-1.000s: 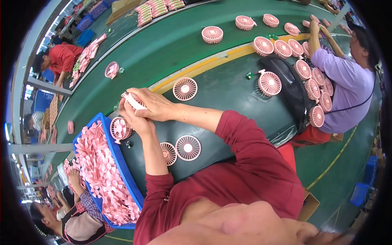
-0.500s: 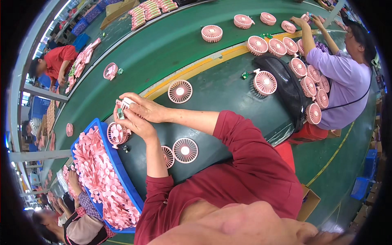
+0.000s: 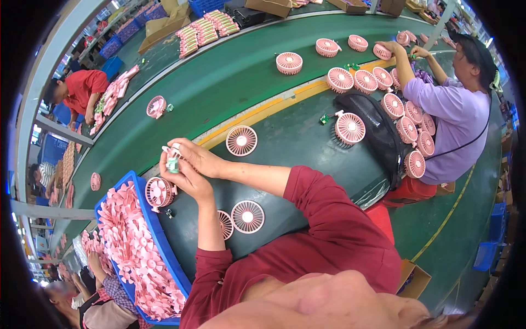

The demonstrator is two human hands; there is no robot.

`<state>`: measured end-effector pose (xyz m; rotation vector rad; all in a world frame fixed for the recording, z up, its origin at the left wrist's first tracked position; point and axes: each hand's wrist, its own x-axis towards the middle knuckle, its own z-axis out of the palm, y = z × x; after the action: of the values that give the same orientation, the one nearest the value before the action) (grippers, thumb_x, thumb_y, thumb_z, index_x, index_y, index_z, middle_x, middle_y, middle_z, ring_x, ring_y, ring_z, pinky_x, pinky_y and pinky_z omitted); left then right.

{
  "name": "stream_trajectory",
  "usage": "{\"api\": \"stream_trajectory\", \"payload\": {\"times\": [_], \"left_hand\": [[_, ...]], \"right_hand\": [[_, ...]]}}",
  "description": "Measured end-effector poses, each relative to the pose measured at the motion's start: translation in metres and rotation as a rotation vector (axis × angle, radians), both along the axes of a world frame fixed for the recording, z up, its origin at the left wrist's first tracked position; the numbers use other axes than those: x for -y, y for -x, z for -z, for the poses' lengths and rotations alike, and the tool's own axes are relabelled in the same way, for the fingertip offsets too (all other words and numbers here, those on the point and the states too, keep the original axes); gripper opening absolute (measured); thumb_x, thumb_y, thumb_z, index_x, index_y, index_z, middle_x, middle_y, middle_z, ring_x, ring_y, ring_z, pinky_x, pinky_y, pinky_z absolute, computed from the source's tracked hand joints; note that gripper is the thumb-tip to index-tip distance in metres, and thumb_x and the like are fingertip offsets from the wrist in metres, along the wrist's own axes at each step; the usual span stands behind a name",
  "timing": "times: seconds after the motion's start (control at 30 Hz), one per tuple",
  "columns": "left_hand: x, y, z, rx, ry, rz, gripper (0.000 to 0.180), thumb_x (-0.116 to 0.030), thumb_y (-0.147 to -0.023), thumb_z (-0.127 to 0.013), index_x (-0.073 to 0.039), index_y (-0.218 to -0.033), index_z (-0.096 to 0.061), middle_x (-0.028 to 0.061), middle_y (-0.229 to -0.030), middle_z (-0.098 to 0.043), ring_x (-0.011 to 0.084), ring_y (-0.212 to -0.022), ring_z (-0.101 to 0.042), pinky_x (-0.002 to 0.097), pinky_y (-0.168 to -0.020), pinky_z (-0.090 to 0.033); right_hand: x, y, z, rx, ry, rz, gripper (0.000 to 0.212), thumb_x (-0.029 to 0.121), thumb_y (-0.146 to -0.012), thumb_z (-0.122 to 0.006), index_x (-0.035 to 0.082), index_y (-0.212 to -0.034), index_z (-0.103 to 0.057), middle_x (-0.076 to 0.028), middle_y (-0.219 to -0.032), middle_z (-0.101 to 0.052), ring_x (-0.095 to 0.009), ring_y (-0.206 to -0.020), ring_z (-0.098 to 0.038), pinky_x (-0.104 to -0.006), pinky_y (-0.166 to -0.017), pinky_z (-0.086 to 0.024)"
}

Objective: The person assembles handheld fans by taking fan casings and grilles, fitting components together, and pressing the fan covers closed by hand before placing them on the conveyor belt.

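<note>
Both hands meet over the left part of the table around a small pink fan housing (image 3: 176,148), mostly covered by fingers. A small green circuit board (image 3: 172,164) shows against it, by the fingers of my left hand (image 3: 189,180). My right hand (image 3: 200,157) grips the housing from the far side, its fingers curled round. Just below them sits an open pink fan housing (image 3: 159,193) with blades inside and a small dark part on a wire. Two round pink grilles (image 3: 248,217) lie near my left forearm, one partly hidden. Another round grille (image 3: 241,141) lies beyond my right wrist.
A blue bin (image 3: 164,247) heaped with pink fan blades (image 3: 137,252) stands at the left. Beyond the table, a green conveyor (image 3: 219,88) carries several fan heads. At right are a black mesh bag (image 3: 372,131), more fan heads (image 3: 406,129) and a co-worker in purple (image 3: 446,109).
Both hands have shifted slightly and turned the held housing, so the green board now faces more into view. At right, the co-worker's hands have moved a little.
</note>
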<state>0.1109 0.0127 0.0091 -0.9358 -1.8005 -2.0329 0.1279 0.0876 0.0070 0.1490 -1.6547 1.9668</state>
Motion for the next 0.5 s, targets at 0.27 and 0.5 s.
{"api": "stream_trajectory", "payload": {"times": [0.27,0.5], "left_hand": [[0.004,0.011,0.006,-0.542,0.252,-0.2,0.043,-0.013,-0.096,-0.051,0.003,-0.135,-0.04,0.0161,-0.132,-0.045,0.0265,-0.12,-0.048,0.0386,-0.103,-0.038],[0.001,0.026,0.013,0.436,-0.148,0.228,0.035,-0.019,-0.105,-0.038,-0.002,-0.136,-0.04,0.0143,-0.134,-0.049,0.0237,-0.12,-0.054,0.0379,-0.101,-0.045]], "right_hand": [[-0.017,0.005,0.011,0.183,0.373,-0.396,0.072,0.073,-0.095,-0.029,0.007,-0.113,-0.052,-0.005,-0.105,-0.054,-0.012,-0.089,-0.052,-0.0248,-0.071,-0.047],[-0.016,-0.006,0.018,0.108,-0.366,0.082,0.096,0.064,-0.088,-0.055,-0.002,-0.148,-0.018,-0.029,-0.147,-0.033,-0.041,-0.139,-0.033,-0.0435,-0.114,-0.028]]}}
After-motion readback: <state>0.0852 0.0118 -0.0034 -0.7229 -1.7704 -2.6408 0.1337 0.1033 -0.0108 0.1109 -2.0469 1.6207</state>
